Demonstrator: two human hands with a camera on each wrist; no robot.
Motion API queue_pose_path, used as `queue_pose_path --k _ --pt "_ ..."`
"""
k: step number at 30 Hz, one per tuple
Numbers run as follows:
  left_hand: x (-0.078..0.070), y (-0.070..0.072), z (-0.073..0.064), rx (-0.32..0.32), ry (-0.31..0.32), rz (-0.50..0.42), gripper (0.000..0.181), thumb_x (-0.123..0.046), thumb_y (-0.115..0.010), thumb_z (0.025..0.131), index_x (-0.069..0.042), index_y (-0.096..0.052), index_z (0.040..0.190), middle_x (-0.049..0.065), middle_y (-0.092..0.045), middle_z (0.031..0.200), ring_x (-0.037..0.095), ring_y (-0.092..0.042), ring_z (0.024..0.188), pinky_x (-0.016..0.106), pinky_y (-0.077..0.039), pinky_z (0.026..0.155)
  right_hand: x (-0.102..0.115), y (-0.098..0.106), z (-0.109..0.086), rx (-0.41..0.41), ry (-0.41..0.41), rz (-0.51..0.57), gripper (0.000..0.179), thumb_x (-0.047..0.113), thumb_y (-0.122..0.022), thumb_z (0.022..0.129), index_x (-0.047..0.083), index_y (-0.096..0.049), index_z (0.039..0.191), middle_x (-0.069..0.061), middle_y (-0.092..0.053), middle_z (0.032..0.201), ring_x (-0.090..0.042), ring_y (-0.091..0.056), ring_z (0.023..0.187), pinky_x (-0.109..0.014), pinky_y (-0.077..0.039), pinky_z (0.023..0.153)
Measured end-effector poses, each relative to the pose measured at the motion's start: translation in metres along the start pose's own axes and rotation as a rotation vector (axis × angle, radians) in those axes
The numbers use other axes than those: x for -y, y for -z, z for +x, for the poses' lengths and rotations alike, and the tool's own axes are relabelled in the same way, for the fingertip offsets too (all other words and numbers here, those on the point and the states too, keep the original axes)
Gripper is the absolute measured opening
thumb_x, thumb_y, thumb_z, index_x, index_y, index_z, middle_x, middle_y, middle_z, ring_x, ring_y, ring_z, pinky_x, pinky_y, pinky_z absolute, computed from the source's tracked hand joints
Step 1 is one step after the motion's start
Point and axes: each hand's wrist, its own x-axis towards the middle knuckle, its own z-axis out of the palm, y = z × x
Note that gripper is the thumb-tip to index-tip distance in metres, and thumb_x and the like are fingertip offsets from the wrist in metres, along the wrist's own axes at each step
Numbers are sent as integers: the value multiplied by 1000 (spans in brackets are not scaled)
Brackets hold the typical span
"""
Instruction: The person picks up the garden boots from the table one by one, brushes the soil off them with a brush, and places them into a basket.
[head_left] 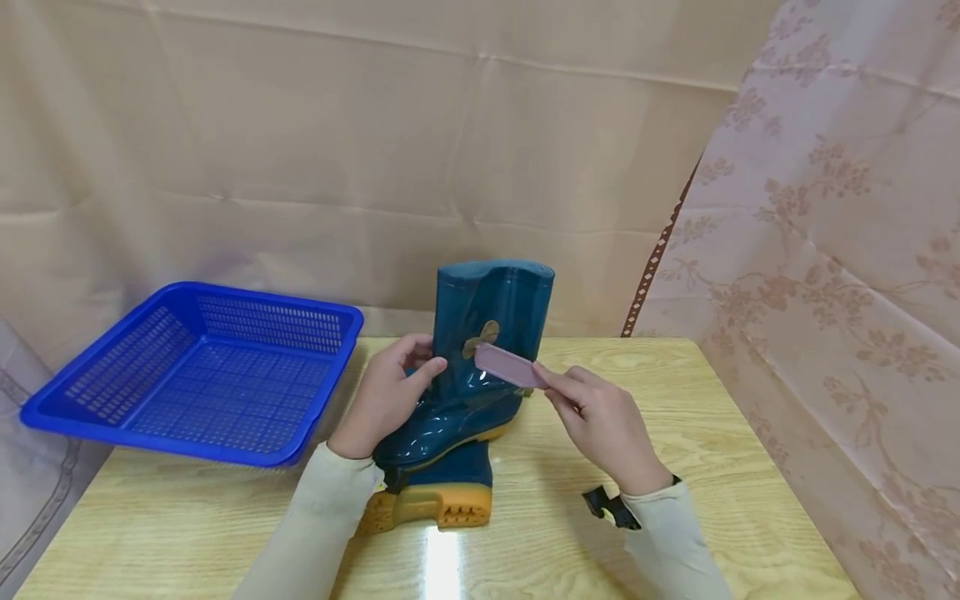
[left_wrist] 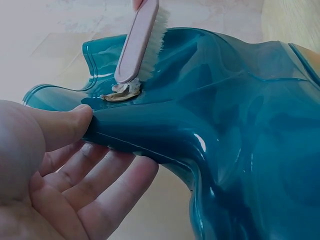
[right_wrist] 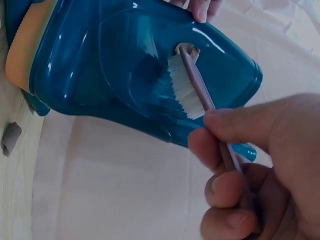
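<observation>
A glossy teal rubber boot [head_left: 495,300] stands upright, its foot above a second boot [head_left: 442,504] that lies with its yellow-orange sole showing. My left hand [head_left: 390,387] grips the upright boot's shaft at its left edge, thumb on the near side and fingers behind, as the left wrist view [left_wrist: 75,165] shows. Between thumb and fingers, my right hand [head_left: 600,417] pinches a pale purple brush [head_left: 508,367] by its handle. Its white bristles [right_wrist: 182,90] face the shaft. The brush's tip overlaps a brownish patch [left_wrist: 122,95] on the shaft.
A blue perforated plastic basket [head_left: 322,400] stands at the left of the wooden table [head_left: 660,400]. Behind hangs a beige cloth [head_left: 375,150]; a floral curtain [head_left: 847,250] hangs at the right. Some small grey-brown item [right_wrist: 11,139] lies on the tabletop.
</observation>
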Motion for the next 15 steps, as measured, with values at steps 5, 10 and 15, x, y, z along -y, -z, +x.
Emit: queue_pose_path --k 5,10,15 --pt "-2 1 -1 24 -13 4 28 -20 -70 100 -11 -68 127 5 -73 111 24 -67 104 50 -55 95 -2 0 -1 -47 148 26 41 9 -76 94 19 -71 134 6 -64 82 -4 -40 57 -20 -34 48" --pt "-6 2 -5 62 -53 7 26 -19 -71 100 -13 -69 124 1 -73 110 20 -68 103 45 -58 92 -1 -2 0 -65 248 31 46 6 -77 92 19 -70 136 5 -63 84 -3 -40 59 -18 -35 50" --pt "-10 4 -5 73 -50 18 24 -24 -69 102 -15 -70 123 0 -73 110 18 -68 101 42 -59 89 1 0 2 -84 243 -7 47 5 -78 91 19 -71 134 4 -64 84 -4 -42 59 -19 -36 49"
